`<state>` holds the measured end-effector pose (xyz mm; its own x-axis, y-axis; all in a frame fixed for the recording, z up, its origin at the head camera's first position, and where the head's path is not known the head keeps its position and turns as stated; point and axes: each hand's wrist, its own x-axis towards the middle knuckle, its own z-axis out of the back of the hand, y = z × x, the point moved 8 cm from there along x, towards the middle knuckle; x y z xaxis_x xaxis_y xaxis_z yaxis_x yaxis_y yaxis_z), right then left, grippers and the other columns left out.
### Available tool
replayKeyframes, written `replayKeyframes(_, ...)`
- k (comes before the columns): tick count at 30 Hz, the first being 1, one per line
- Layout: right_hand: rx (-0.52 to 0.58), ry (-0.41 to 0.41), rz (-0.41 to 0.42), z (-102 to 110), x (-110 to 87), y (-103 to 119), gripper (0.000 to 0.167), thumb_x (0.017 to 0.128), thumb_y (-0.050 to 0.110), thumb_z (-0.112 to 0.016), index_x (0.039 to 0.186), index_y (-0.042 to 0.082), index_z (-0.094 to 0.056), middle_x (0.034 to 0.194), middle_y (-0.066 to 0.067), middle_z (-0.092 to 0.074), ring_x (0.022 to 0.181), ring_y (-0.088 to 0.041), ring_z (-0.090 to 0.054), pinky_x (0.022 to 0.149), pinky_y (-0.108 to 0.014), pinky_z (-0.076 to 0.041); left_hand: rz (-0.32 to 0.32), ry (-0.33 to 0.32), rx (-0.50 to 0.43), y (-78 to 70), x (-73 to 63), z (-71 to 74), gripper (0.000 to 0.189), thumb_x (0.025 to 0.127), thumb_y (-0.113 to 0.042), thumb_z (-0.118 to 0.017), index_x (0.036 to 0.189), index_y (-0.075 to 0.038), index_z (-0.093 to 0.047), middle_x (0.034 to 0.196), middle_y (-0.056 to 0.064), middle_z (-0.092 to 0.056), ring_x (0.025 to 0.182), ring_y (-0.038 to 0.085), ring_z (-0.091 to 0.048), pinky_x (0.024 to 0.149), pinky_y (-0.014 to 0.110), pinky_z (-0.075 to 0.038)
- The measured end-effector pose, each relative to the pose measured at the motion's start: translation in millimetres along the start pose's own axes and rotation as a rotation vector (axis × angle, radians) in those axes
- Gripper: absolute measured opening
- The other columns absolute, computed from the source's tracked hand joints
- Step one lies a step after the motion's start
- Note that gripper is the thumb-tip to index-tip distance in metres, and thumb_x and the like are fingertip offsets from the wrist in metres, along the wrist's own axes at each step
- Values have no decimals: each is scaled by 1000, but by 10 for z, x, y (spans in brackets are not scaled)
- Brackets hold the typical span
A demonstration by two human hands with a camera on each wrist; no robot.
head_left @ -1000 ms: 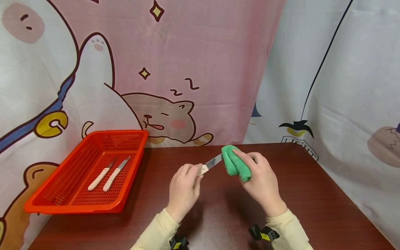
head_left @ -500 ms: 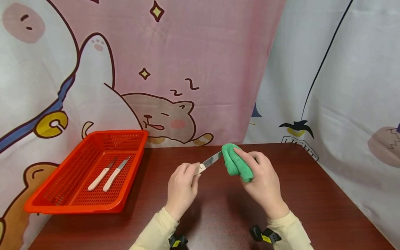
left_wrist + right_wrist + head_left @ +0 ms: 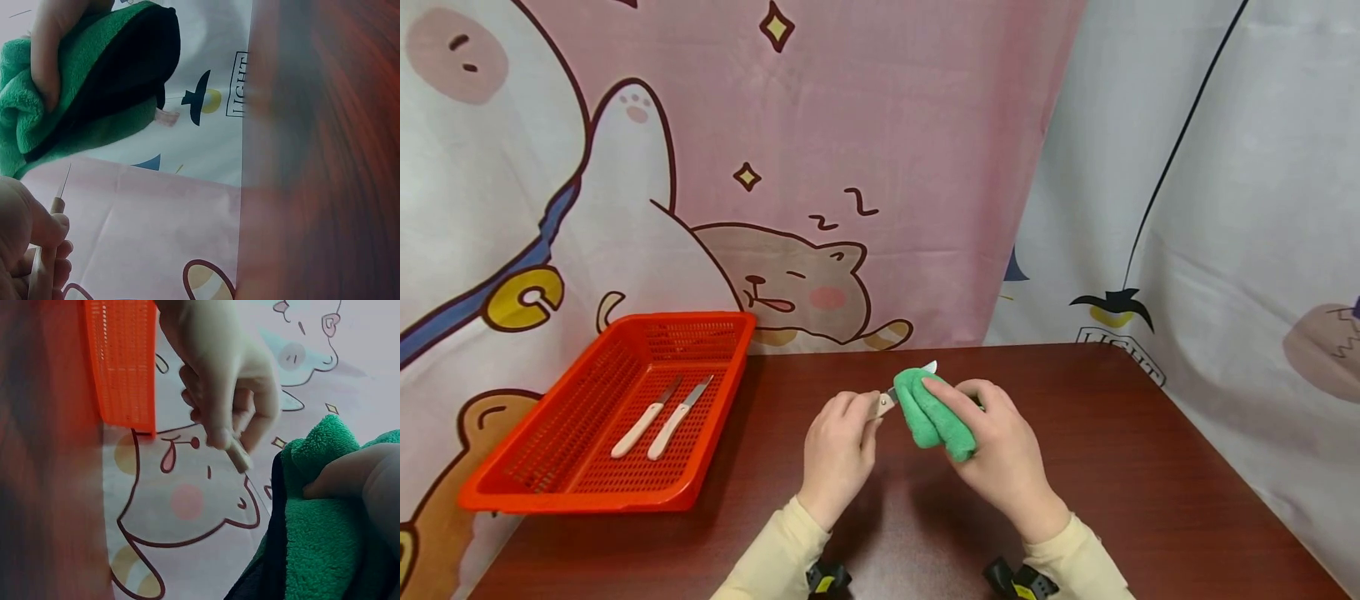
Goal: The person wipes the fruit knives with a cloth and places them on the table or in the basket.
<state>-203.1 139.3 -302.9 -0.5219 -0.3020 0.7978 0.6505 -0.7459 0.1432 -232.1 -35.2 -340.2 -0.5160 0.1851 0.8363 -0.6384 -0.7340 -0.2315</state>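
Note:
My left hand (image 3: 838, 454) grips the off-white handle (image 3: 883, 405) of a small fruit knife, whose blade points up and to the right. Around the middle of the blade lies a folded green cloth (image 3: 931, 417), leaving the blade's tip (image 3: 930, 367) and a short stretch by the handle visible. My right hand (image 3: 1003, 454) holds the cloth, thumb and fingers pinching it. In the left wrist view, the cloth (image 3: 37, 94) shows a black edge and dark inner side above the knife handle (image 3: 42, 269). The right wrist view shows the handle (image 3: 239, 456) in the left hand.
A red perforated plastic basket (image 3: 580, 502) stands on the left of the dark brown table (image 3: 1150, 467). Two white-handled knives (image 3: 636, 429) lie side by side in it. A printed curtain (image 3: 925, 167) hangs behind the table and along its right side.
My right hand has moved left and slightly down with the cloth, from near the knife's tip toward its handle. The tip now shows beyond the cloth. My left hand has barely moved.

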Motion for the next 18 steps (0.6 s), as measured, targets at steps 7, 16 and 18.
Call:
replayKeyframes(7,19,72,-5,-135,-43,20,85,58,-7,-80,134,26,-61,102,-6,-57,91,-22,-57,60,-34,-51,-33,-29,-26,-65,5,33,37,75,1,-83,108,-6,-68,91,7,-64,80,24,-63,64,37,-54)
replayKeyframes(16,-1,106,-33,-180,-66,-22,86,58,-6,-82,134,27,-61,102,-6,-57,90,-22,-57,59,-34,-51,-43,-26,-25,-119,21,69,39,74,1,-84,108,-7,-68,91,7,-64,80,23,-63,63,37,-54)
replayKeyframes(18,-3,106,-36,-181,-66,-26,86,57,-6,-82,133,27,-61,102,-6,-57,90,-23,-57,59,-34,-51,-44,-27,-26,-119,17,71,39,74,1,-84,108,-7,-68,91,6,-63,80,23,-62,63,37,-54)
